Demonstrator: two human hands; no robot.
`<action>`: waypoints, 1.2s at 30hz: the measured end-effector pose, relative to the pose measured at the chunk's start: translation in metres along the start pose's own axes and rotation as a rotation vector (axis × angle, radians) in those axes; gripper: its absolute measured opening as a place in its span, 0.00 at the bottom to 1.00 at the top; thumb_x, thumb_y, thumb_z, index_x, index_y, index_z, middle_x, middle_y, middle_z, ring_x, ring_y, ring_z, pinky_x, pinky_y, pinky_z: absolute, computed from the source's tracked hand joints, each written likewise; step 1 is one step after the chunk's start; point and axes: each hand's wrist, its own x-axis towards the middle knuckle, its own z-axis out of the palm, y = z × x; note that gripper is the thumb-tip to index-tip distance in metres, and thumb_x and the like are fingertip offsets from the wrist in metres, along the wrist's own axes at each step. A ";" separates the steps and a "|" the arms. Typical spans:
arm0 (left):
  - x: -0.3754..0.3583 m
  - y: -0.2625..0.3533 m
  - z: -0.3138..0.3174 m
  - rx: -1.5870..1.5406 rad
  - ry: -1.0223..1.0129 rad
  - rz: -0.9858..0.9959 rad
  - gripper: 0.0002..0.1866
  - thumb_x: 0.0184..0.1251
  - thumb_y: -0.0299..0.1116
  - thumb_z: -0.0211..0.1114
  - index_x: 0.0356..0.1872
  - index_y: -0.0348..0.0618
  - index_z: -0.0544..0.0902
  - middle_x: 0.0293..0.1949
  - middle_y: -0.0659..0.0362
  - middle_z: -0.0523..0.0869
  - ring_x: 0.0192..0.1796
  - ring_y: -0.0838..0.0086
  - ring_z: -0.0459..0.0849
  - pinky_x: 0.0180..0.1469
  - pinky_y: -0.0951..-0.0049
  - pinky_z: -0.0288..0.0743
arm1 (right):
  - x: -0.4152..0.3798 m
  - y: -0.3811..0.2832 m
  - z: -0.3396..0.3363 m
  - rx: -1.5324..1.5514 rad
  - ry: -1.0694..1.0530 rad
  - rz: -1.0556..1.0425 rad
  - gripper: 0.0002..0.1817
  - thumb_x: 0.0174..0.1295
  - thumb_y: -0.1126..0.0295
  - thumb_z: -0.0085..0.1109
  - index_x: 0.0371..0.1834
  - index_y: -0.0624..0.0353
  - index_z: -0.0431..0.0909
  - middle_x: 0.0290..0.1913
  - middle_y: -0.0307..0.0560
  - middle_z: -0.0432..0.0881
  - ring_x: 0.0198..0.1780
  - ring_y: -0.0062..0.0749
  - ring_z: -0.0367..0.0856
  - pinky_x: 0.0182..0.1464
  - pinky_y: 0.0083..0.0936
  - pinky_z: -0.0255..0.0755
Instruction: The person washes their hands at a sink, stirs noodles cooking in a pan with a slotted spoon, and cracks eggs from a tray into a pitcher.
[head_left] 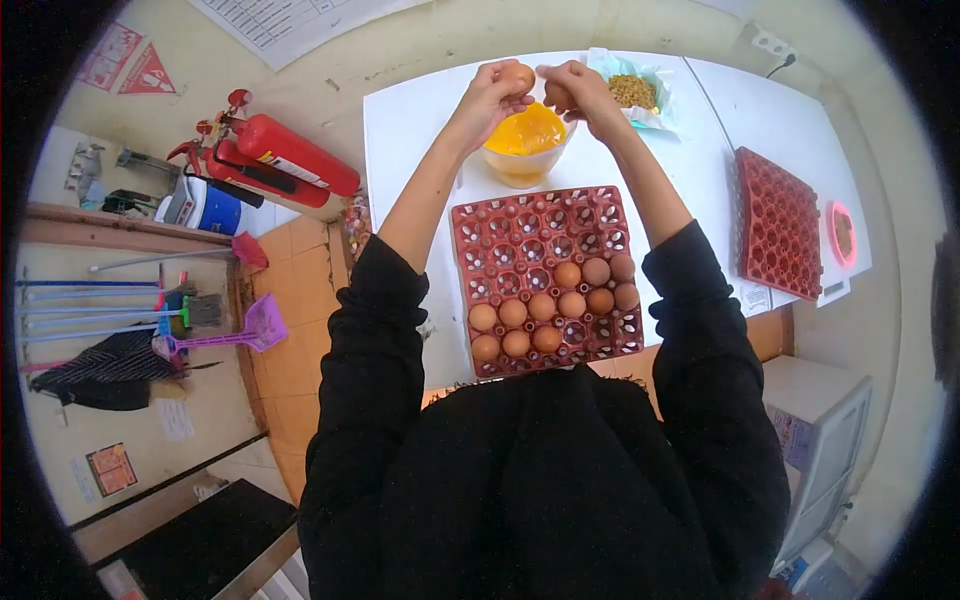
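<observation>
Over the far side of a bowl (523, 165), my left hand (491, 95) is closed around a brown egg (517, 76). Just to its right, my right hand (583, 92) grips another brown egg (560, 96), partly covered by the fingers. Bright yellow-orange beaten egg (527, 130) shows inside the bowl. Nearer to my body lies a dark red egg tray (500, 225), with several brown eggs (541, 306) in its near rows and bare cups in the far rows.
A second red egg tray (780, 222) lies at the right of the white table (420, 130), near a pink-rimmed dish (841, 235). Behind my right hand, crumbly brown food (632, 92) sits on pale wrapping. Red fire extinguishers (290, 155) stand off to the left.
</observation>
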 end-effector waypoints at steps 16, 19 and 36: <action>-0.010 -0.006 0.003 0.945 0.300 0.277 0.22 0.48 0.36 0.64 0.45 0.34 0.75 0.35 0.50 0.82 0.30 0.75 0.83 0.34 0.81 0.76 | 0.007 -0.005 0.011 -1.072 0.180 -0.280 0.28 0.36 0.42 0.57 0.40 0.45 0.80 0.33 0.45 0.81 0.35 0.38 0.80 0.38 0.31 0.73; -0.007 -0.011 0.001 0.991 0.327 0.330 0.24 0.46 0.37 0.64 0.46 0.35 0.75 0.35 0.50 0.82 0.30 0.75 0.83 0.33 0.80 0.75 | 0.007 -0.008 0.012 -1.108 0.190 -0.272 0.27 0.37 0.41 0.56 0.39 0.43 0.80 0.31 0.44 0.82 0.36 0.38 0.80 0.38 0.30 0.73; -0.016 -0.021 0.009 0.664 0.333 0.232 0.20 0.50 0.32 0.61 0.44 0.32 0.75 0.34 0.49 0.82 0.27 0.74 0.83 0.32 0.80 0.77 | 0.005 -0.003 0.016 -1.144 0.174 -0.292 0.24 0.36 0.43 0.56 0.37 0.39 0.81 0.29 0.45 0.81 0.33 0.39 0.80 0.36 0.30 0.74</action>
